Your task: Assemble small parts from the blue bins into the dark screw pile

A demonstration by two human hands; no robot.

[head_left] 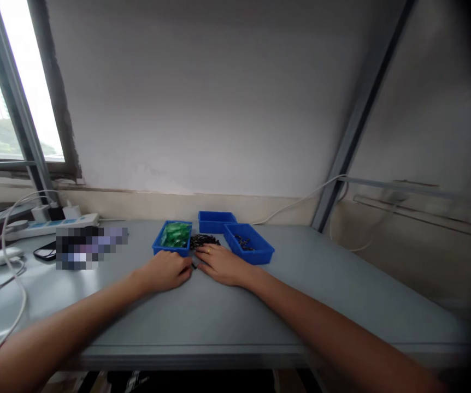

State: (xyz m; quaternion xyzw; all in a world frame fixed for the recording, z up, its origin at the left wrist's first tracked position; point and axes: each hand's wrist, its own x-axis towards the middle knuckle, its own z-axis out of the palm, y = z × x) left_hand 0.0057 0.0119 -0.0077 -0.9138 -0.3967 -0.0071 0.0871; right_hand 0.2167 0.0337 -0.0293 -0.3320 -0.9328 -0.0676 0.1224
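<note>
My left hand [170,271] is closed, with thumb and fingertips pinched at a small dark piece [194,266] that shows between the two hands. My right hand [224,266], a ring on one finger, lies low over the table with fingers stretched out and thumb apart. Its fingertips reach the near edge of a pile of small black parts [203,239]; their exact kind is too small to tell. Left of the pile stands a blue bin [156,250] of green plastic packets [176,234]. On the right, another blue bin [263,255] contains a few small dark parts [243,242].
A third blue bin [216,225] stands behind the pile near the wall. At the left are a white power strip [61,225], a loose white cable [21,295], a white charger [6,255] and a blurred-out item [90,248]. A metal post [342,158] rises at the right.
</note>
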